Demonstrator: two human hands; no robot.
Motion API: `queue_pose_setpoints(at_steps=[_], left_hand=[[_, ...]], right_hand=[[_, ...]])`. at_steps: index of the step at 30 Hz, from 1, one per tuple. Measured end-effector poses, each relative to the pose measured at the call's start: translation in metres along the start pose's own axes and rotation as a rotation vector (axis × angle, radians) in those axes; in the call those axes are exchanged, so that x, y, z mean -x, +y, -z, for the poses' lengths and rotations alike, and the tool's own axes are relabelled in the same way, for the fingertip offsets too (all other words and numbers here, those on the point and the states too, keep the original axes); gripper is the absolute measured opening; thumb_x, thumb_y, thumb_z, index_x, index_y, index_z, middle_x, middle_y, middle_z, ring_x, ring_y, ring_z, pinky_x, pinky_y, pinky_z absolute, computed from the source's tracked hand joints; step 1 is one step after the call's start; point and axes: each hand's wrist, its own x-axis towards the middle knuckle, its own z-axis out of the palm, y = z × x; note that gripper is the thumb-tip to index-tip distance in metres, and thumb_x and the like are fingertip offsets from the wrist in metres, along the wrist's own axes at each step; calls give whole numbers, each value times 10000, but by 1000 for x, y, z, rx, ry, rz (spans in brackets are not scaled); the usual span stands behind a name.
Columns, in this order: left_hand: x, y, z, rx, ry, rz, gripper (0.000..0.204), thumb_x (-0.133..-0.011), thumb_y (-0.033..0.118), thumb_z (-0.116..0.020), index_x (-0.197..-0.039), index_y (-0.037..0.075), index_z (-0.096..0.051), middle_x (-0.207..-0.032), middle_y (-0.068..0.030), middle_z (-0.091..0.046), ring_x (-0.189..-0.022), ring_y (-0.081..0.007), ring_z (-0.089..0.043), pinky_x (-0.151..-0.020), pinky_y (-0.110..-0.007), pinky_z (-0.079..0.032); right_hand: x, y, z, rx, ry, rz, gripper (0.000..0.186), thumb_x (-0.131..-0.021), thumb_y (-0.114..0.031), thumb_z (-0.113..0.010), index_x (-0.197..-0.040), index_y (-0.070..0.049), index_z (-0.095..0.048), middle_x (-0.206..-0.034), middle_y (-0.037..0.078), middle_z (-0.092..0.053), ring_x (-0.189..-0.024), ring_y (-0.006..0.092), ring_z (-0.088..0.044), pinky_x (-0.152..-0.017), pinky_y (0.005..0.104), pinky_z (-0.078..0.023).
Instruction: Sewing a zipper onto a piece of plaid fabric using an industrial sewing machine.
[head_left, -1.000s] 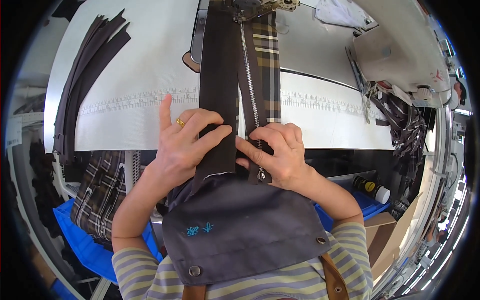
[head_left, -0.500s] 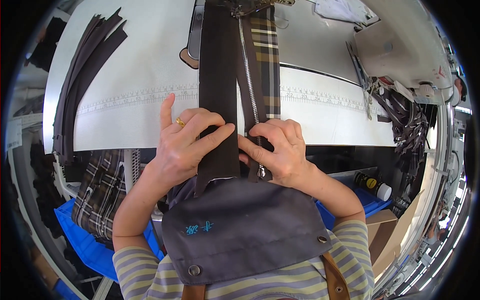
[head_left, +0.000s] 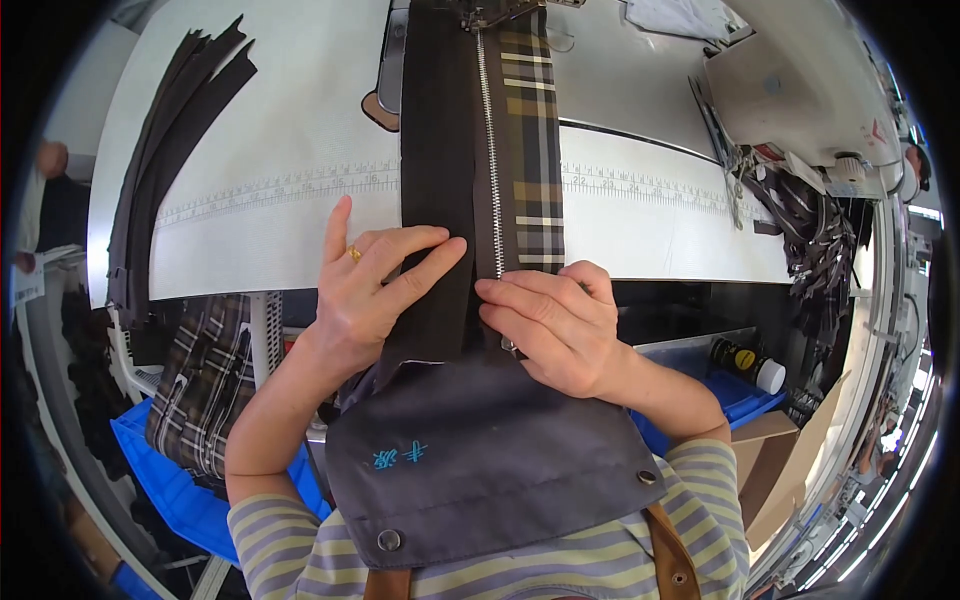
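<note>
A long dark fabric strip lies down the white sewing table, joined by a silver zipper to a plaid fabric strip. The top end sits under the sewing machine's presser foot. My left hand presses flat on the dark strip at the table's front edge, fingers spread, a gold ring on one finger. My right hand pinches the zipper and plaid strip's lower end. A grey apron covers my lap below both hands.
A stack of dark zipper strips lies on the table's left. The sewing machine body stands at the right with dark pieces hanging beside it. Plaid pieces sit in a blue bin lower left. Small bottles rest lower right.
The fabric and zipper have fed a little further up toward the machine, and both hands have followed them slightly forward along the table edge.
</note>
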Motion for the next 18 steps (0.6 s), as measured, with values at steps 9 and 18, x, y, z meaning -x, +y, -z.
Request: queue_pose_setpoints(at_steps=[9, 18], left_hand=[[-1, -2, -1, 45, 7, -19, 340, -825, 114, -542, -1126, 90, -698, -1025, -25, -638, -809, -133, -619, -1155, -470, -127], [-3, 2, -2, 14, 2, 6, 326, -752, 156, -629, -1059, 94, -719, -1003, -6, -630, -834, -135, -597, -1143, -488, -137]], right_hand=[[-5, -2, -2, -2, -24, 14, 190, -671, -77, -687, -856, -32, -681, -980, 80, -694, -897, 185, -646, -735, 307, -420], [-6, -3, -11, -15, -30, 38, 194, -676, -96, -676, -853, -15, -674, -949, 107, -676, -899, 208, -625, -715, 315, -433]])
